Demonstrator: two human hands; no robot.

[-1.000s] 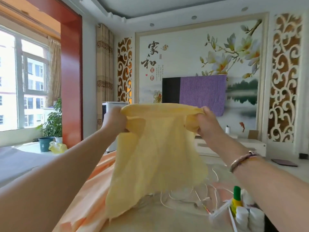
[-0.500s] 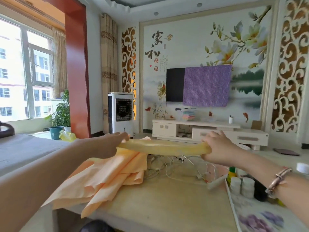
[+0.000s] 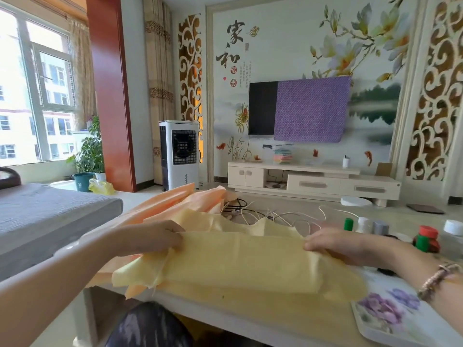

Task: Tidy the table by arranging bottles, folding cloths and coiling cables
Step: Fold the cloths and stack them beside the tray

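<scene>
One long pale beige table [image 3: 225, 319] carries everything. Two cloths lie on it: a crumpled peach-orange cloth [image 3: 190, 199] toward the far left corner, and one pale yellow soft cloth [image 3: 240, 261], folded into a wide band along the near edge. The yellow cloth stretches between the two hands. The left hand [image 3: 152, 237] pinches its left end, fingers curled onto the fold; the right hand [image 3: 333, 244] grips its right end, thumb on top, with a beaded bracelet [image 3: 436, 279] on that wrist. One white rectangular tray printed with purple flowers [image 3: 390, 319] sits at the near right corner, partly under the cloth's right end; the bottles stand at its far end. At least six capped bottles [image 3: 426, 237] cluster there, with green, white, grey and red caps; the exact count cannot be told. A tangle of thin white cables [image 3: 273, 215] lies behind the yellow cloth, mid-table.
</scene>
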